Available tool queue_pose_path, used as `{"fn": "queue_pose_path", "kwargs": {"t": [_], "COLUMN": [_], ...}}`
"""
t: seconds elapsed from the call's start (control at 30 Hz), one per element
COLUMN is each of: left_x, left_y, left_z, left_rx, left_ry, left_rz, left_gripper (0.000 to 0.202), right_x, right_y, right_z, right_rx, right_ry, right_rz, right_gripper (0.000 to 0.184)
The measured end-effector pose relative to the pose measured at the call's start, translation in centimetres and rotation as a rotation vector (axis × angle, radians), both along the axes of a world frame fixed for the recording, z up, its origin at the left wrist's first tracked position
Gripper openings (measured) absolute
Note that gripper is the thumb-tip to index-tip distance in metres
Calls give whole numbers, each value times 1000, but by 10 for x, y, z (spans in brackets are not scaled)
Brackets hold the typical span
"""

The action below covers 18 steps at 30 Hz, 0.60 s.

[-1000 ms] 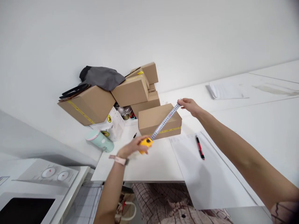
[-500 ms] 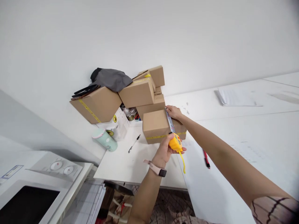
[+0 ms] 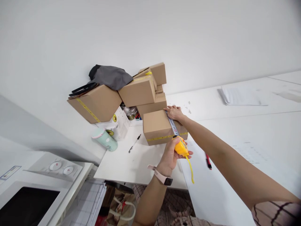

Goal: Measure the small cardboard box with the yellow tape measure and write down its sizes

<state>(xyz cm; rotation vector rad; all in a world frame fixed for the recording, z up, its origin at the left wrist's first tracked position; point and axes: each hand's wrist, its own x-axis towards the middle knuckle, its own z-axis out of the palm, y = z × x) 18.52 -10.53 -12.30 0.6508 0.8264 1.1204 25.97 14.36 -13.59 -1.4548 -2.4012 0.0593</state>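
Observation:
A yellow tape measure [image 3: 180, 147] sits in my left hand [image 3: 169, 157], its fingers wrapped round the case and its yellow wrist strap hanging down. The marked blade [image 3: 173, 125] runs out from the case across the top of a closed cardboard box [image 3: 156, 122] banded with yellow tape. At the box's far edge, my right hand [image 3: 175, 112] holds the blade's end down, fingers bent with one stretched to the left. The blade's tip is hidden under those fingers.
Several cardboard boxes [image 3: 137, 92] are stacked behind, with a grey cloth [image 3: 113, 77] on top. A mint tumbler [image 3: 105, 140], a pen [image 3: 134, 143] and a red marker [image 3: 208, 161] lie around. Papers [image 3: 240, 95] rest at right; a microwave [image 3: 47, 175] stands at lower left.
My left hand has moved the tape case slightly right and toward me, and more blade shows. The fingers of my right hand now stretch over the blade's end.

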Motion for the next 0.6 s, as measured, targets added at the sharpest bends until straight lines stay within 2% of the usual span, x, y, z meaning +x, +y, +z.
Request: {"fn": "queue_pose_path", "kwargs": {"t": [0.13,0.23,0.3,0.4,0.47,0.53,0.6], "left_x": [-4,-22,-42,-77,-97,-111,-119], "left_y": [0,-11,-23,-33,-30,-21,-11], "left_z": [-1,-4,-8,-18,-26,-32,-34], "left_rx": [24,102,180,244,255,251,242], "left_ry": [26,90,164,320,411,452,447], "left_rz": [-21,-11,93,379,534,572,508], "left_gripper": [56,59,59,57,56,56,57], "right_x": [2,21,45,84,102,109,108], "right_y": [0,-8,-22,-54,-77,-98,-113], "right_z": [8,17,18,3,-13,-30,-39], "right_rx": [-32,-57,-14,22,-72,-208,-276], "right_ry": [104,371,595,737,695,683,695], "right_rz": [32,29,-24,-200,-294,-257,-162], "right_gripper": [54,58,60,55,54,56,59]}}
